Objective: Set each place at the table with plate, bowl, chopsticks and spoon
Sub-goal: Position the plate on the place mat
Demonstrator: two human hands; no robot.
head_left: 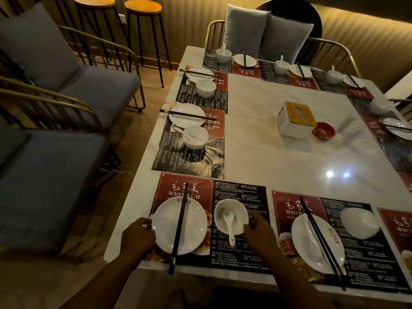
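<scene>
On the near-left placemat (238, 192) lies a white plate (191, 228) with black chopsticks (179, 226) laid across it. My left hand (138, 237) grips the plate's left rim. Beside the plate stands a white bowl (240, 210) with a white spoon (229, 224) in it, and my right hand (258, 235) holds the bowl's right side. The place to the right has a plate (334, 253) with a spoon (311, 239) and chopsticks (321, 239) on it, and an empty bowl (360, 223) beside it.
Set places with plate, bowl, spoon and chopsticks line the left side (187, 115) and the far edge (245, 60) of the marble table (278, 157). A tissue box (294, 119) and a small red dish (323, 130) stand mid-table. Grey cushioned chairs (55, 179) stand left.
</scene>
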